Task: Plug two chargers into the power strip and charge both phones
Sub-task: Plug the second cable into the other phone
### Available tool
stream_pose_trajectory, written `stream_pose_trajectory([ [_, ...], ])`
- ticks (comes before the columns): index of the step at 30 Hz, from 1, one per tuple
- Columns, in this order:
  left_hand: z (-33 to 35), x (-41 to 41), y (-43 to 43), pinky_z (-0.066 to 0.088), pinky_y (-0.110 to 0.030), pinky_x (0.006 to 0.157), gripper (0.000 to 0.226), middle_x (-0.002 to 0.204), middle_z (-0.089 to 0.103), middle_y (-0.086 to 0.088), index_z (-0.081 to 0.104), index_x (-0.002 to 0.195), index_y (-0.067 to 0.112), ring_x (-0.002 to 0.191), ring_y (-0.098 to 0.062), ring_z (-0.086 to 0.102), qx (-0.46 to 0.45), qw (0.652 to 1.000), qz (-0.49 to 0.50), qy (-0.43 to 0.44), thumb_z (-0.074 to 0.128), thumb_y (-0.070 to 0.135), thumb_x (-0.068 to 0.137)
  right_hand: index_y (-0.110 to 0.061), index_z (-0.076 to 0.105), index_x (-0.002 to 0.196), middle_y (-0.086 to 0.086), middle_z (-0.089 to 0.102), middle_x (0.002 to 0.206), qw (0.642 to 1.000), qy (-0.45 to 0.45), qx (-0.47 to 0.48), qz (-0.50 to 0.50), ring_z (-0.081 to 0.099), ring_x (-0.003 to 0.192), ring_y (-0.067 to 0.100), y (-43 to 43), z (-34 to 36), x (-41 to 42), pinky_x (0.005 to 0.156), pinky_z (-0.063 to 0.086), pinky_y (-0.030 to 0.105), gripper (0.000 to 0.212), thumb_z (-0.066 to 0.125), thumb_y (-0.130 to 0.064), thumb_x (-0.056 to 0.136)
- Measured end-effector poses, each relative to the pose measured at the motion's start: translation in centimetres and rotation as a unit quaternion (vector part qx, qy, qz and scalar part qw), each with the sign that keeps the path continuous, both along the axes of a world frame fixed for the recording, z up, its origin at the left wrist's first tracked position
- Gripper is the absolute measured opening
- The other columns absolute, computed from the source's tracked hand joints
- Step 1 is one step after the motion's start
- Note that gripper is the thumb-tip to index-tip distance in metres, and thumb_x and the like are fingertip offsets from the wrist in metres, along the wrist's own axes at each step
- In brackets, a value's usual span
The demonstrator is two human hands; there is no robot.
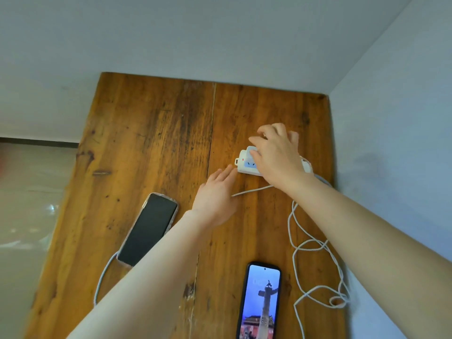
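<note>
Right hand (pixel 276 157) covers the power strip (pixel 247 165) at two o'clock, grip hidden; left hand (pixel 215 199) flat, fingers apart. Both phones seem cabled; plugging remains.

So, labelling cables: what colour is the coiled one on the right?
White coiled cable, head view.

The white rectangular plastic power strip (pixel 247 165) lies flat, a small red light at its left end and one empty socket showing; the rest is covered. Nearer than the strip and to its left lies a dark-screened phone in a pale speckled case (pixel 149 228), a grey cable (pixel 102 277) at its near end. Nearer than the strip, a black-cased phone (pixel 263 299) shows a lit wallpaper. A white cord (pixel 308 243) loops right of it.
</note>
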State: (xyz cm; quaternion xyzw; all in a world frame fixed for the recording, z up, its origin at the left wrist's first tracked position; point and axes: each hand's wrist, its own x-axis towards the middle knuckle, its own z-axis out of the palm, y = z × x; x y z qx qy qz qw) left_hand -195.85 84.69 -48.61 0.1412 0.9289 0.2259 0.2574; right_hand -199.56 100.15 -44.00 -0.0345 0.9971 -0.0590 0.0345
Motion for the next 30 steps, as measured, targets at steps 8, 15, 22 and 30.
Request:
stream_pose_trajectory([
  [8,-0.8,11.7,-12.7,0.033,-0.040,0.108,0.047,0.143,0.044,-0.008,0.047,0.137,0.013,0.134,-0.024,0.032,0.004,0.940,0.328,0.095,0.051,0.010,0.090,-0.015,0.065,0.113,0.004,0.056,0.122,0.980,-0.095,-0.170,0.040,0.040,0.118,0.022,-9.1,-3.2,10.9,0.099,0.034,0.042,0.027,0.050,-0.013,0.090],
  [15,-2.4,19.4,-20.7,0.036,-0.047,0.097,0.063,0.134,0.038,-0.020,0.035,0.139,0.007,0.121,-0.037,0.034,-0.127,0.868,0.479,-0.034,0.063,0.017,0.083,-0.014,0.062,0.115,0.003,0.059,0.113,0.929,-0.279,-0.231,0.070,0.051,0.107,0.020,-19.0,-5.6,21.0,0.094,0.044,0.037,0.027,0.046,-0.020,0.093],
  [22,-3.4,21.9,-23.1,0.045,-0.037,0.066,0.048,0.099,0.061,-0.011,0.038,0.128,0.012,0.083,-0.028,0.057,-0.053,0.883,0.459,-0.078,0.059,0.016,0.085,-0.012,0.057,0.104,0.004,0.052,0.105,0.938,-0.310,-0.098,0.120,0.046,0.100,0.023,-23.8,-6.8,28.4,0.086,0.041,0.040,0.031,0.061,-0.034,0.083],
  [30,-3.8,21.1,-24.3,0.047,-0.033,0.055,0.035,0.087,0.063,-0.010,0.038,0.111,0.018,0.072,-0.028,0.062,-0.040,0.911,0.400,-0.093,0.061,0.014,0.084,-0.013,0.050,0.086,0.008,0.060,0.085,0.941,-0.329,-0.081,0.007,0.057,0.076,0.027,-23.1,-6.1,31.2,0.060,0.040,0.032,0.006,0.046,-0.017,0.087],
])
